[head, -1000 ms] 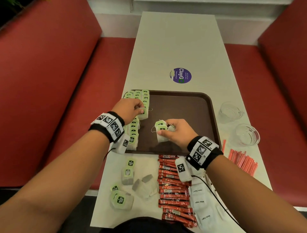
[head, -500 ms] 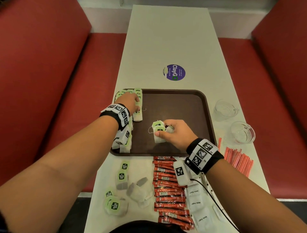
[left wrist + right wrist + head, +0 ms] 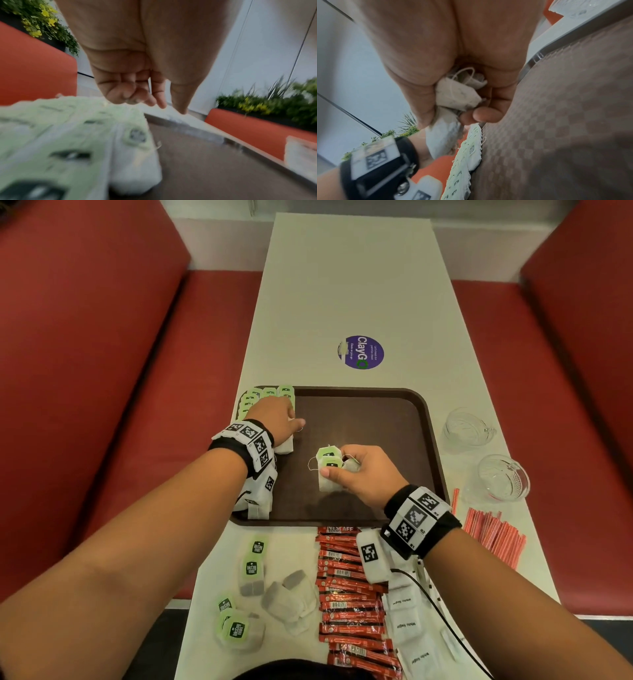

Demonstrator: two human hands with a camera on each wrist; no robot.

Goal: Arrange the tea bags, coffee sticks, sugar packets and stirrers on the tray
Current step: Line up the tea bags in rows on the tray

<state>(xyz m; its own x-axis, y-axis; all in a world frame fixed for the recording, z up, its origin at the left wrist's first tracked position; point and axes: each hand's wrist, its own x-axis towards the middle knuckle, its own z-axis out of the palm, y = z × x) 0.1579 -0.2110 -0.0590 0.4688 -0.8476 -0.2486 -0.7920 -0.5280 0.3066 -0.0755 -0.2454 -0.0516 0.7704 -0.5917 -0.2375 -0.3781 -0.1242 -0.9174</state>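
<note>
1. Head view: red booth benches (image 3: 102, 371) flanked a long white table (image 3: 349, 285) carrying the brown tray (image 3: 376, 419). Found a row of tea bags (image 3: 267, 393) already laid along the tray's left edge, with the left hand (image 3: 274, 419) resting over it, fingers bent down. Saw the right hand (image 3: 359, 474) mid-tray, pinching a small bunch of tea bags (image 3: 329, 463). Noted more loose tea bags (image 3: 253, 570), coffee sticks (image 3: 349, 594) and sugar packets (image 3: 407, 625) on the table near the body, stirrers (image 3: 493, 532) and two glass cups (image 3: 466, 429) off the tray's right side.

2. Left wrist view: blurred; fingers (image 3: 126, 93) loosely curled above the row (image 3: 72, 121). Could not tell whether anything was pinched.

3. Right wrist view: thumb and fingers (image 3: 486, 115) closed round crumpled bags (image 3: 457, 94) and their strings, above the tray's chequered floor (image 3: 565, 108).

4. Judged best: feed one bag at a time across to the left hand, tags up, strings tucked, overlapping the row evenly and leaving room for the other items.
</note>
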